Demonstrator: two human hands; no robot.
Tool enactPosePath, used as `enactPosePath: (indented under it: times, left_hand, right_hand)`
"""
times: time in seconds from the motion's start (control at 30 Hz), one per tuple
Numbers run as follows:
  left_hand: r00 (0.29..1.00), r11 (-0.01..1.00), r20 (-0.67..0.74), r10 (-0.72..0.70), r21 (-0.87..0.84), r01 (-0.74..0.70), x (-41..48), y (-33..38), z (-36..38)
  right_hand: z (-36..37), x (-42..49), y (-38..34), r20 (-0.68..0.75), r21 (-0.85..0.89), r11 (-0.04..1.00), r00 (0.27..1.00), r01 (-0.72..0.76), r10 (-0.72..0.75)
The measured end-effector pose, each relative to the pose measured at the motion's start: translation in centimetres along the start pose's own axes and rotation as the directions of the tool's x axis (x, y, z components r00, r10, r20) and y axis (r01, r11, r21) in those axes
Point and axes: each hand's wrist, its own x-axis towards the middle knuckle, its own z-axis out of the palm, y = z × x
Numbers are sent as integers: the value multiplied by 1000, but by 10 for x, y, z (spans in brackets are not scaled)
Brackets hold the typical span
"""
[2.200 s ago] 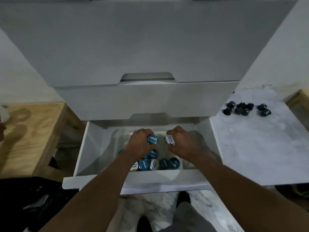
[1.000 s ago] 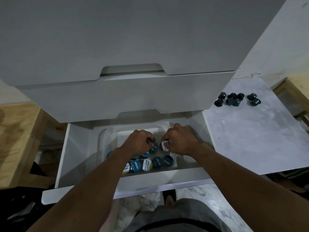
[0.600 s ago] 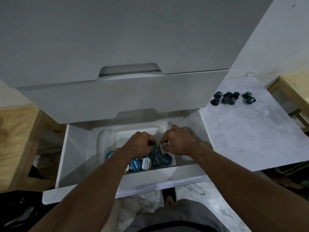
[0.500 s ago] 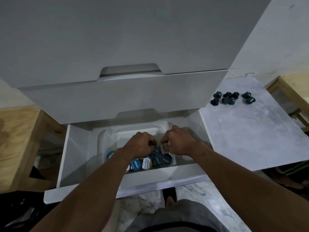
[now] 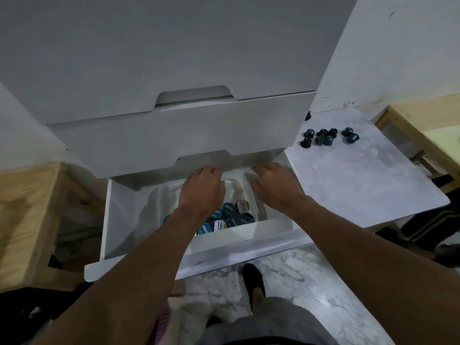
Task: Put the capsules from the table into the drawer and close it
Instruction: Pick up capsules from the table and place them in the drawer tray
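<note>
The bottom drawer of a white cabinet stands pulled out. A translucent bin inside it holds several teal-lidded capsules. My left hand hovers over the bin's back half with fingers loosely bent and nothing in them. My right hand hovers over the bin's right edge, fingers relaxed and holding nothing. Both sets of fingertips reach under the drawer front above. Several dark teal capsules lie in a cluster on the marble table to the right.
Two shut drawer fronts overhang the open drawer. Wooden furniture stands at left, another wooden frame at far right. My foot rests on the marble floor below the drawer. Dark cloth lies under the table's right side.
Both hands let go of the capsules they held over the bin and lifted up and apart toward the drawer's back. The capsules now lie among the others in the bin.
</note>
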Motion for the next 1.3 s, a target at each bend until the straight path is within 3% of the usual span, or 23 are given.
enactPosePath:
  times: [0.27, 0.47, 0.67, 1.0, 1.3]
  left_hand:
    - [973, 985, -159, 166, 82, -155, 2, 40, -24]
    - [941, 970, -247, 230, 136, -201, 22, 93, -27]
    - [928, 975, -302, 217, 116, -190, 40, 190, -9]
    - [959, 984, -223, 174, 13, -176, 47, 337, 49]
    - [981, 993, -154, 118, 41, -113, 76, 348, 74]
  right_hand:
    - [-38, -29, 29, -176, 40, 994, 979, -101, 107]
    - [-63, -52, 81, -211, 48, 989, 966, -140, 147]
    - [-89, -96, 168, -210, 67, 982, 959, -178, 188]
    - [-109, -164, 305, -128, 116, 962, 957, -246, 260]
    - [-90, -139, 339, -68, 188, 965, 978, -183, 199]
